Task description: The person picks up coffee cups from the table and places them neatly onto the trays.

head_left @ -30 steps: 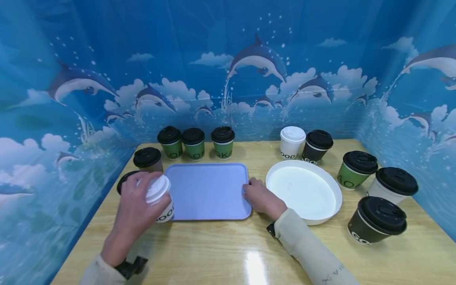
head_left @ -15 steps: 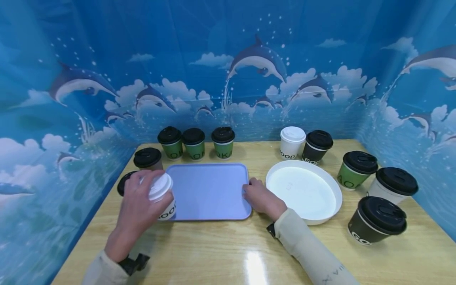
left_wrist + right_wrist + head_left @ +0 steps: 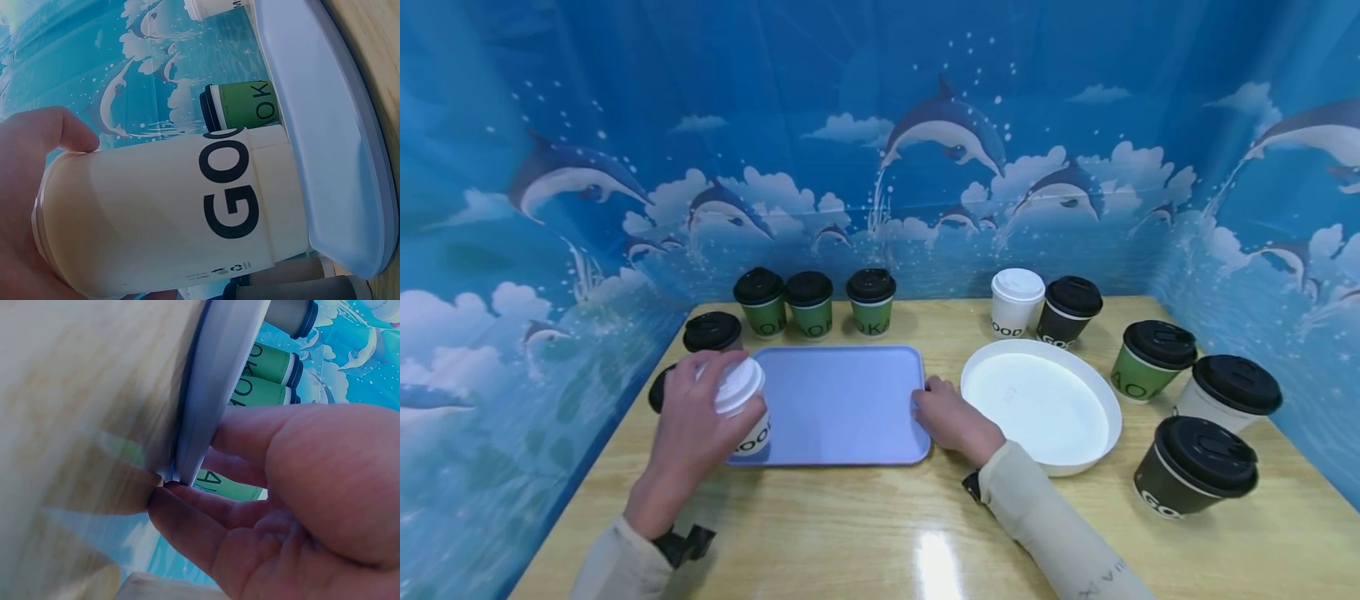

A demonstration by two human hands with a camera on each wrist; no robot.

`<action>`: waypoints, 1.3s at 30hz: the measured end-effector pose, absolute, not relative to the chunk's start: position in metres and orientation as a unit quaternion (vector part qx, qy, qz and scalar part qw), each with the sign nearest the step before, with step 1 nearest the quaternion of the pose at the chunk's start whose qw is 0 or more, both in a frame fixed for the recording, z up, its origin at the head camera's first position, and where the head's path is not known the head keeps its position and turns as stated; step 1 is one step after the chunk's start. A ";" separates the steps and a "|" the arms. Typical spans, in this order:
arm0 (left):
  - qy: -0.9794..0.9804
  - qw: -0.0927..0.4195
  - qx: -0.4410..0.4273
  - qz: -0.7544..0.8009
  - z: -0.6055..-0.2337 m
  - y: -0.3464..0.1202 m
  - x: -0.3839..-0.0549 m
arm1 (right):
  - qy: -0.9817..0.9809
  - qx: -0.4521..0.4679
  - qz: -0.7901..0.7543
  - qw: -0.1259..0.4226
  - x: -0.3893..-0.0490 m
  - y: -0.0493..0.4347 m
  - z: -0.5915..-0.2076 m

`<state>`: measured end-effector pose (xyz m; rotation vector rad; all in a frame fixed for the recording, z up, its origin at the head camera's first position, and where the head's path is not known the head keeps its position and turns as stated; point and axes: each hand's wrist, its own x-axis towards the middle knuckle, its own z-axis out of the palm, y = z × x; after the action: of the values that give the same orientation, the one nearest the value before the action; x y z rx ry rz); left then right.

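Note:
My left hand [image 3: 700, 425] grips a white paper coffee cup [image 3: 752, 433] by its white lid [image 3: 739, 385]. The cup stands upright over the left end of a shallow lavender-blue tray [image 3: 842, 404], its base right at the tray's surface in the left wrist view. Large black letters mark the cup's side [image 3: 156, 212]. At the opposite end of the tray, my right hand [image 3: 955, 417] pinches the rim, thumb on the inner side and fingers on the outer side and low by the tabletop, as the right wrist view shows of the tray's edge [image 3: 215, 381].
Three green cups [image 3: 871, 304] with black lids line the back left; two darker-lidded cups [image 3: 712, 332] stand behind my left hand. A round white dish [image 3: 1037, 408] sits right of the tray. Several lidded cups, including a black one [image 3: 1195, 467], stand around its far and right sides.
My left hand has brought the white cup slightly to the right and a little farther back, further over the tray's left end. My right hand keeps its pinch on the tray's rim.

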<state>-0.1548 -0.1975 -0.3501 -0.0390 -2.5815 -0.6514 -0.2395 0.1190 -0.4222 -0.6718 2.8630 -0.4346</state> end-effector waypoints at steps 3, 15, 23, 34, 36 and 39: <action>-0.941 0.239 -0.013 -0.237 -0.351 -0.197 -0.157 | 0.959 -0.228 -0.146 0.081 -0.240 0.119 -0.422; -0.941 0.237 -0.010 -0.241 -0.352 -0.196 -0.164 | 0.958 -0.228 -0.152 0.082 -0.239 0.119 -0.421; -0.938 0.239 -0.013 -0.249 -0.352 -0.197 -0.169 | 0.959 -0.228 -0.146 0.082 -0.239 0.119 -0.421; -0.939 0.230 -0.018 -0.254 -0.349 -0.191 -0.176 | 0.960 -0.226 -0.144 0.083 -0.239 0.119 -0.423; -0.938 0.232 -0.021 -0.255 -0.348 -0.190 -0.178 | 0.961 -0.223 -0.143 0.085 -0.239 0.119 -0.423; -0.938 0.234 -0.025 -0.255 -0.347 -0.190 -0.180 | 0.961 -0.221 -0.143 0.087 -0.239 0.118 -0.423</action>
<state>-0.1797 -0.1896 -0.3470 -0.0675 -2.5747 -0.6997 -0.2390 0.1183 -0.4225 -0.6578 2.8617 -0.4253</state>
